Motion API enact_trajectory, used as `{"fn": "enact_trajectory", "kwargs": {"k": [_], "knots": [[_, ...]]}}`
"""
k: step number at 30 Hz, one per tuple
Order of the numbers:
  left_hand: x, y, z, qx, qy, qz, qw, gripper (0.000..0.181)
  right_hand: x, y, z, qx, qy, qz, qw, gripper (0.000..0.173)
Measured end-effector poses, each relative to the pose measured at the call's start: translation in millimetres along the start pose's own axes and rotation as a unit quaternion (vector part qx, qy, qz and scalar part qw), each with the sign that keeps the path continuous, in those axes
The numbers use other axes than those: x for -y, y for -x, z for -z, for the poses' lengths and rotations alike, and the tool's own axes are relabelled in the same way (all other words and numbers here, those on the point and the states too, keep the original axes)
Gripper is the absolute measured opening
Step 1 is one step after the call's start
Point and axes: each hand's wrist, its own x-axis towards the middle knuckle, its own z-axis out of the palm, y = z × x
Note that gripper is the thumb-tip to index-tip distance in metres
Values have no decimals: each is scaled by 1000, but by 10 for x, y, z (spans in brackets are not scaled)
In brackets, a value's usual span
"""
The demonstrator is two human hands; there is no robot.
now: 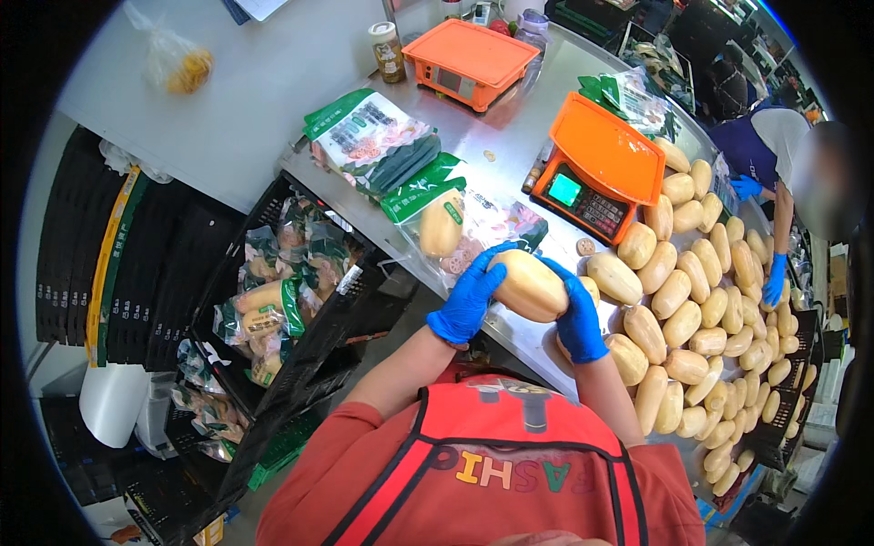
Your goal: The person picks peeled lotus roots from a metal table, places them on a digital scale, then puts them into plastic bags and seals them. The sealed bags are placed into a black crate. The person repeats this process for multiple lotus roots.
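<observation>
Both of my hands, in blue gloves, hold one peeled lotus root segment above the front edge of the steel table. My left hand grips its left end, and my right hand wraps the right end. Just beyond my left hand lies a printed plastic bag with green bands. Near it, another lotus root segment shows through the clear part of a bag. To the right of my right hand spreads a large heap of pale lotus root segments. A small lotus root slice lies beyond the held piece.
An orange scale with a lit display stands behind the heap; a second orange scale is farther back. Printed bags are stacked at left. Below, a black crate holds packed bags. A co-worker's gloved hand reaches into the heap.
</observation>
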Motion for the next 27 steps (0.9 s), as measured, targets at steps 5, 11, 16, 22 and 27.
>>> {"fn": "enact_trajectory", "kwargs": {"k": [5,11,16,22,27], "knots": [[256,26,83,-44,-143,20,989,39,165,317,-7,74,158,-29,984,82],[179,217,594,-206,-250,-141,935,22,-334,702,370,-4,92,-212,973,65],[304,312,1295,-322,-235,58,915,26,-578,384,291,-16,-30,-239,970,53],[715,374,1123,-168,-207,262,927,40,-830,-39,205,-12,-101,-334,937,42],[713,395,1117,-99,-150,238,954,35,-983,-340,-93,-49,-167,-163,971,39]]}}
